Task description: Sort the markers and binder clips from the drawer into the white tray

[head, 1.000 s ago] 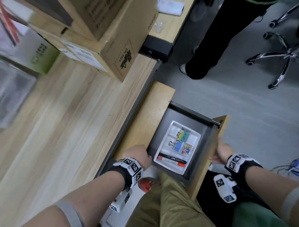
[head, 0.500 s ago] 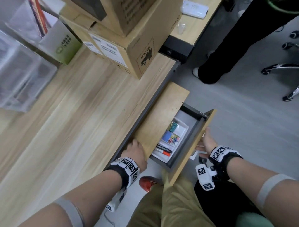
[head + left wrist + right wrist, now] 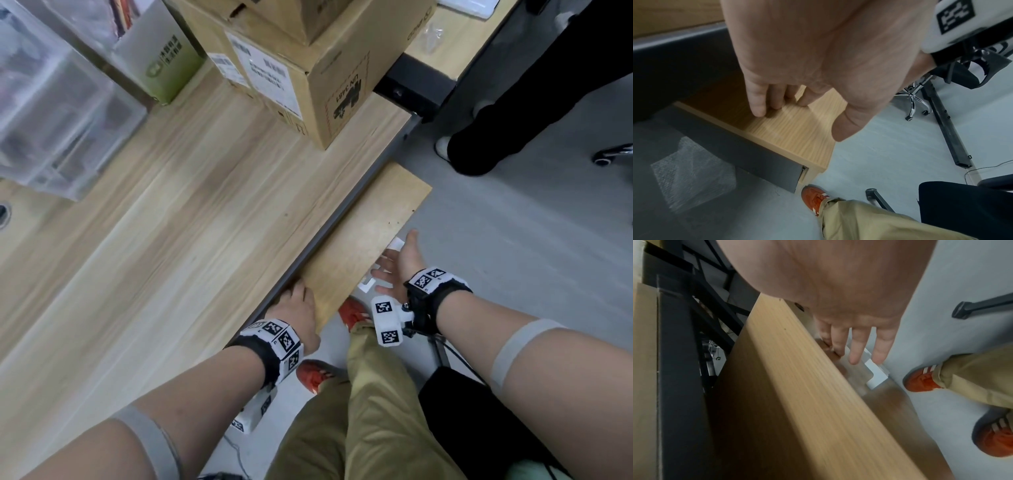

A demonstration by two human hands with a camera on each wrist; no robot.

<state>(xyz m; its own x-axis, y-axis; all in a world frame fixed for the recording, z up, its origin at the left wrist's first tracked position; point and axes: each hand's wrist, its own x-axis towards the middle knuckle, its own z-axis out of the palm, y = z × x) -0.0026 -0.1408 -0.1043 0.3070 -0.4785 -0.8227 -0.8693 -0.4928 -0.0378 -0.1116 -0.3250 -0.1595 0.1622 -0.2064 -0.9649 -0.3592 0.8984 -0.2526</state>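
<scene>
While the drawer [image 3: 363, 240] sits shut, both hands, fingers straight, lie flat against it: left hand [image 3: 298, 308], right hand [image 3: 399, 263].

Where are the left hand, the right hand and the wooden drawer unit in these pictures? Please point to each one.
left hand [image 3: 297, 306]: head view, on the back of the hand.
right hand [image 3: 400, 265]: head view, on the open palm.
wooden drawer unit [image 3: 363, 243]: head view, on its bare wooden top.
</scene>
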